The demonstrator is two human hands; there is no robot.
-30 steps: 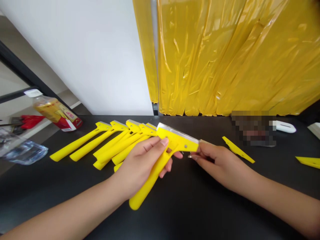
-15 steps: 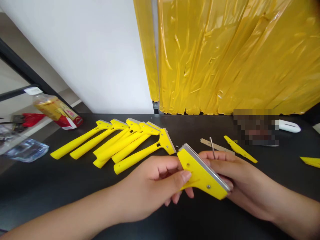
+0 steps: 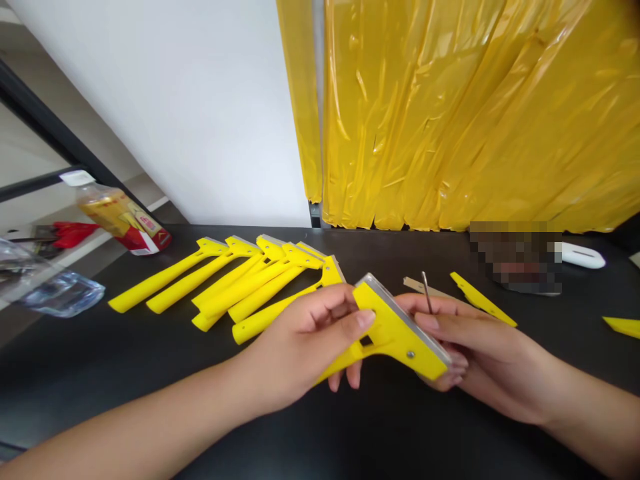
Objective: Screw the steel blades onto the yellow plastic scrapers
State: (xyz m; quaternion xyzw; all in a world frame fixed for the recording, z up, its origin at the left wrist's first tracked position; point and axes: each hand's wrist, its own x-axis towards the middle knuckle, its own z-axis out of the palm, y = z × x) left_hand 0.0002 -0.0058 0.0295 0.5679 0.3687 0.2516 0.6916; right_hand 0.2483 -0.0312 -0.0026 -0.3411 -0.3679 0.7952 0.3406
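Observation:
My left hand [image 3: 305, 343] is closed around the neck of a yellow scraper [image 3: 395, 330], thumb on its head. A grey metal strip runs along the head's upper edge, and one screw shows near its lower right end. My right hand [image 3: 480, 340] is closed behind the head's right side, its fingertips close to the metal edge. Between its thumb and index finger stands a thin metal rod [image 3: 427, 291], perhaps a hex key; its lower part is hidden. Several more yellow scrapers [image 3: 250, 267] lie side by side on the dark table, left of my hands.
Beyond my right hand lie a yellow strip-shaped part [image 3: 483, 300] and a flat grey-beige strip [image 3: 425, 287]. Another yellow piece [image 3: 623, 326] sits at the right edge. A white object [image 3: 583, 255] is farther back. Left stand a drink bottle [image 3: 123, 217] and a clear bottle [image 3: 70, 293].
The scraper in my left hand has shifted slightly up and left, and its opening in the neck now shows. My left thumb has moved up towards the head's upper end.

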